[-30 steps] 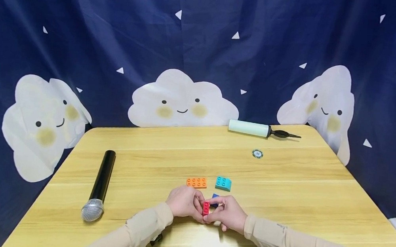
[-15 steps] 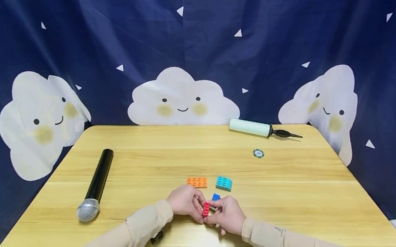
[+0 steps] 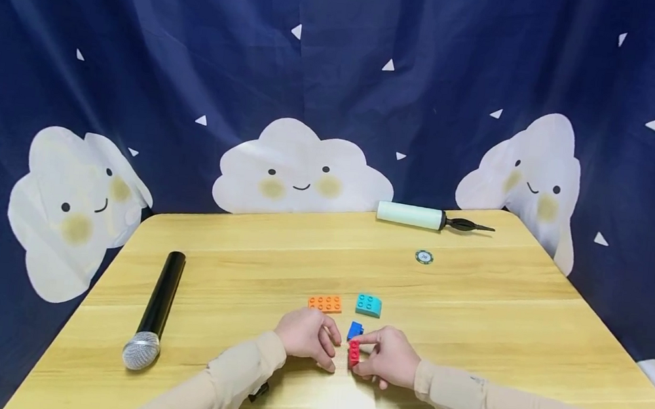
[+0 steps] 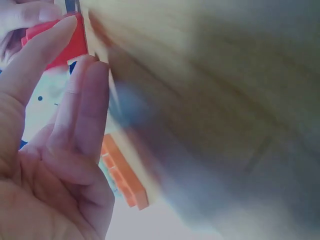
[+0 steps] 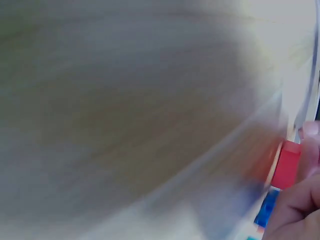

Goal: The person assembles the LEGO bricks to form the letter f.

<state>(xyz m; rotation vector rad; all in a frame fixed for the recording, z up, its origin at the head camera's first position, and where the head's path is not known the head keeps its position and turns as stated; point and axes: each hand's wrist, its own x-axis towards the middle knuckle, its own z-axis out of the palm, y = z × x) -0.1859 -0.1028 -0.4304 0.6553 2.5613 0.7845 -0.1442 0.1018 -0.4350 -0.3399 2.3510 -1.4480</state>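
The right hand [image 3: 392, 357] pinches a red brick [image 3: 354, 352] between thumb and finger, studs toward the head camera. Left of it and apart from the brick, the left hand [image 3: 307, 335] has relaxed, slightly bent fingers and holds nothing. Just behind the red brick lies a small blue brick [image 3: 355, 330]. An orange brick [image 3: 325, 304] lies beyond the left hand, with a teal brick [image 3: 368, 304] to its right. In the right wrist view the red brick [image 5: 287, 165] shows beside the fingers, above the blue brick [image 5: 266, 207].
A black microphone [image 3: 162, 295] with a silver head lies at the table's left. Toward the back right are a round chip [image 3: 424, 257] and a pale green hand pump [image 3: 412, 215] with a black nozzle. A dark blue curtain with clouds hangs behind the wooden table [image 3: 241, 242].
The right hand has moved a little right with the red brick. The left hand has let go of that brick, and a gap now shows between the hands. More of the blue brick is visible.
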